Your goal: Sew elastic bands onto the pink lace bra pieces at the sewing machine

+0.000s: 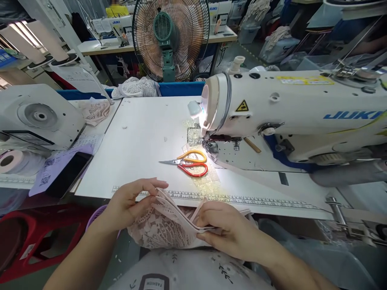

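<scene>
A pale pink lace garment (169,229) hangs between my two hands at the front edge of the sewing table. My left hand (133,203) pinches its upper left edge between thumb and fingers. On the other side my right hand (226,227) grips the folded edge band, fingers curled round it. Beyond the hands, scissors (193,163) with one orange and one red handle loop lie on the table, blades pointing left. They rest partly on a yellowish transparent strip (208,181). The lit needle area of a white sewing machine (290,104) is just behind them.
A printed ruler (187,196) runs along the table's (145,133) front edge. At left are a black phone (69,173), a white machine (39,117) and a red stool (45,233). A large fan (171,40) and a bundle of white lace (137,87) stand behind.
</scene>
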The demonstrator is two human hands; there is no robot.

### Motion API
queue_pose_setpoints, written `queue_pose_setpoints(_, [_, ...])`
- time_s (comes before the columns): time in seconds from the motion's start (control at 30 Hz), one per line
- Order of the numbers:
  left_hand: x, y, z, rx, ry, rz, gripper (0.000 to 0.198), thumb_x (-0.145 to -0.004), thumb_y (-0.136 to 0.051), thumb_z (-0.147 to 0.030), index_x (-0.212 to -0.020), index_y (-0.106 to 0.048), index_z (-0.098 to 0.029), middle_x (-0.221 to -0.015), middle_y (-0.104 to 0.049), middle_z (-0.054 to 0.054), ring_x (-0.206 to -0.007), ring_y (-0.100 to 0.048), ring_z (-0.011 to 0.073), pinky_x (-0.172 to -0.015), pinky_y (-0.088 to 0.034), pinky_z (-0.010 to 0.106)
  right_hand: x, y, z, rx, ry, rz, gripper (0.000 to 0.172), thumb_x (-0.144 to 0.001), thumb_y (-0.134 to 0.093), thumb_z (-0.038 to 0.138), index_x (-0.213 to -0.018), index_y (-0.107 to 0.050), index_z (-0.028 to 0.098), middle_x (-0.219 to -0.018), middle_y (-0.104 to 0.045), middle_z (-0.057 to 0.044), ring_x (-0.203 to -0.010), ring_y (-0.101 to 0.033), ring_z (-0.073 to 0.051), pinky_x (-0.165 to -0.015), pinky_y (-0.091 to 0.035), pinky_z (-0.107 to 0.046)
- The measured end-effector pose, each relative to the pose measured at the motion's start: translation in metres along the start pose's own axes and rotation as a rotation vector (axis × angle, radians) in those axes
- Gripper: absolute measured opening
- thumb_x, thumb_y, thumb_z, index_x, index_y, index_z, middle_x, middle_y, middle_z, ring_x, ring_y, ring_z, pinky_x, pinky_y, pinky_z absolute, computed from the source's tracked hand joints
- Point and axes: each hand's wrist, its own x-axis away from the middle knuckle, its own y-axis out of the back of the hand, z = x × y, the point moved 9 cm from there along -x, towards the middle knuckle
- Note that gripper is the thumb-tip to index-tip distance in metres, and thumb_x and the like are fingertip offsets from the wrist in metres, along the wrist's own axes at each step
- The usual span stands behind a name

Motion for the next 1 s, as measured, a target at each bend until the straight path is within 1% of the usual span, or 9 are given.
queue_pose_setpoints(0.13, [-0.005,0.0,-0.002,0.05,0.002,-0.021,0.002,-0.086,-0.058,-0.02,-0.085,-0.059,-0.021,-0.091,-0.074,0.005,-0.093,-0.069,0.0207,-0.1,-0.048,0.045,0.0,0.0,0.001,-0.015,0.007,0.007,0.015,-0.09,-0.052,0.026,-0.082,-0.061,0.018,-0.074,-0.063,-0.004,-0.073,-0.057,-0.017,-0.066,-0.043,-0.028])
queue_pose_setpoints(0.23, [-0.008,0.001,-0.004,0.049,0.043,-0.044,0.005,-0.084,-0.06,-0.023,-0.08,-0.061,-0.02,-0.085,-0.072,0.007,-0.084,-0.069,0.0209,-0.084,-0.055,0.038,0.0,-0.001,0.0,-0.007,-0.005,0.012,0.015,-0.09,-0.053,0.027,-0.081,-0.061,0.018,-0.073,-0.063,-0.004,-0.073,-0.057,-0.017,-0.066,-0.043,-0.028])
queue_pose_setpoints(0.33, [-0.008,0.001,-0.004,0.058,0.093,-0.077,0.008,-0.083,-0.06,-0.023,-0.077,-0.061,-0.019,-0.078,-0.07,0.006,-0.072,-0.067,0.0174,-0.064,-0.055,0.028,0.0,-0.001,-0.002,0.003,-0.017,0.013,0.014,-0.089,-0.054,0.027,-0.081,-0.061,0.018,-0.073,-0.062,-0.005,-0.072,-0.056,-0.017,-0.066,-0.043,-0.027])
queue_pose_setpoints(0.43, [-0.005,0.004,-0.004,0.035,0.113,-0.139,0.007,-0.081,-0.061,-0.021,-0.075,-0.059,-0.019,-0.072,-0.067,0.002,-0.061,-0.064,0.0135,-0.056,-0.053,0.024,0.0,-0.001,-0.002,0.002,-0.009,0.007,0.014,-0.089,-0.054,0.026,-0.08,-0.061,0.018,-0.072,-0.061,-0.004,-0.072,-0.056,-0.017,-0.066,-0.042,-0.027])
queue_pose_setpoints(0.5, [-0.002,0.006,-0.003,-0.017,0.118,-0.172,0.003,-0.081,-0.061,-0.021,-0.083,-0.061,-0.019,-0.072,-0.066,0.001,-0.06,-0.063,0.0126,-0.055,-0.053,0.023,0.0,-0.001,-0.002,0.001,-0.007,0.003,0.014,-0.089,-0.054,0.026,-0.08,-0.061,0.018,-0.072,-0.061,-0.004,-0.071,-0.055,-0.016,-0.065,-0.042,-0.027])
queue_pose_setpoints(0.6, [0.0,0.006,-0.005,-0.124,0.085,-0.12,0.023,-0.083,-0.058,-0.022,-0.106,-0.062,-0.021,-0.078,-0.067,0.001,-0.065,-0.064,0.0117,-0.058,-0.054,0.022,0.001,-0.001,-0.002,0.0,-0.003,0.002,0.015,-0.09,-0.054,0.027,-0.079,-0.06,0.018,-0.072,-0.061,-0.004,-0.071,-0.054,-0.016,-0.065,-0.041,-0.026])
queue_pose_setpoints(0.67, [-0.002,0.004,-0.013,-0.194,-0.001,-0.058,0.027,-0.084,-0.056,-0.019,-0.11,-0.063,-0.023,-0.085,-0.07,0.002,-0.072,-0.066,0.0121,-0.063,-0.054,0.021,0.002,-0.001,-0.003,0.0,-0.002,0.003,0.016,-0.09,-0.053,0.027,-0.079,-0.06,0.018,-0.071,-0.06,-0.004,-0.071,-0.055,-0.016,-0.065,-0.042,-0.026])
queue_pose_setpoints(0.8, [-0.005,0.003,-0.031,-0.259,-0.146,-0.006,0.022,-0.083,-0.056,-0.013,-0.099,-0.067,-0.023,-0.086,-0.072,0.003,-0.073,-0.067,0.0126,-0.062,-0.053,0.019,0.003,-0.002,-0.004,0.004,-0.011,0.012,0.015,-0.088,-0.054,0.026,-0.078,-0.06,0.018,-0.071,-0.06,-0.004,-0.071,-0.055,-0.016,-0.065,-0.042,-0.027])
queue_pose_setpoints(1.0, [-0.01,0.002,-0.036,-0.335,-0.127,0.022,0.016,-0.083,-0.056,-0.015,-0.09,-0.069,-0.022,-0.079,-0.073,0.002,-0.068,-0.067,0.0119,-0.059,-0.051,0.018,0.001,-0.001,-0.002,0.013,0.019,0.009,0.013,-0.088,-0.053,0.025,-0.079,-0.06,0.018,-0.071,-0.059,-0.003,-0.07,-0.054,-0.015,-0.064,-0.042,-0.026])
